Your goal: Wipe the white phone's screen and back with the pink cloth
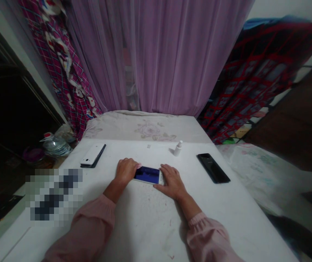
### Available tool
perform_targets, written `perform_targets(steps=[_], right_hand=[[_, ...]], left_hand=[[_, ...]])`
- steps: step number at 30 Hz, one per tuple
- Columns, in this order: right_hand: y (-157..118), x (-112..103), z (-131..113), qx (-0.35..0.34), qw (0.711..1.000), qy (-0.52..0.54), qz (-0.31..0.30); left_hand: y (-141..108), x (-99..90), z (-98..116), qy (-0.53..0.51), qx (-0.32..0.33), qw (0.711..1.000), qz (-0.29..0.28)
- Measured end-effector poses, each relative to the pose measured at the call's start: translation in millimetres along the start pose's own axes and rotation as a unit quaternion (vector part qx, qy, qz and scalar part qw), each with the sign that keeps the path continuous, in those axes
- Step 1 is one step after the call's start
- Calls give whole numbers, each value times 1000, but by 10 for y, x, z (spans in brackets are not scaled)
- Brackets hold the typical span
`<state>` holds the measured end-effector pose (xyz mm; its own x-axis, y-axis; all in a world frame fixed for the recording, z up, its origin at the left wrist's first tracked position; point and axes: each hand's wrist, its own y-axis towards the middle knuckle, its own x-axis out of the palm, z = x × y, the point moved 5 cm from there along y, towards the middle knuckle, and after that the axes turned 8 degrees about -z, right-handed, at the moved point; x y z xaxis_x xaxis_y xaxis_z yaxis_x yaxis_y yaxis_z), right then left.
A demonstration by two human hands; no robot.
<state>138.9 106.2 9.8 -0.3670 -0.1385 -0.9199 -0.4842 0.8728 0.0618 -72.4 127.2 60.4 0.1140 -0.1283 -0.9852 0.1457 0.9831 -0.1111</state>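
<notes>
A white smartphone [148, 175] lies flat on the white tabletop [142, 225], its dark blue screen facing up. My left hand [126, 171] grips its left end, with a small pink piece [138, 166] at the fingertips. My right hand [172, 182] holds the right end, fingers spread over the edge and thumb along the near side. Part of the phone's ends is hidden by my fingers.
A white phone on a dark phone [92, 155] lies to the left, and a black smartphone [213, 168] to the right. A small white spray bottle [177, 148] stands at the back. Behind are a folded quilt [145, 127] and a purple curtain [161, 54].
</notes>
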Motion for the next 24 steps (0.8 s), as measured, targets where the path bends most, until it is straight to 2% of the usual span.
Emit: perform_targets(steps=[3,9,11,14,19,24], right_hand=[[-2,1,1,-2,1000,2,3],[2,11,15,1,1000,-5,-2],[2,9,13,1,1000,-6,-4],[0,2,5,-1,1000,-5,0],[-3,4,2,-3,1000,-5,2],[0,-10,-3,2,1000,-6,-4]], left_hand=[[12,-9,-13,2,-4,1000,3],[62,62,342,1,34,999,3],[59,75,389,-4,40,999,6],[40,68,299,-9,36,999,2],[12,4,-19,-2,-13,1000,4],[-21,-7,-69,10,-15,1000,2]])
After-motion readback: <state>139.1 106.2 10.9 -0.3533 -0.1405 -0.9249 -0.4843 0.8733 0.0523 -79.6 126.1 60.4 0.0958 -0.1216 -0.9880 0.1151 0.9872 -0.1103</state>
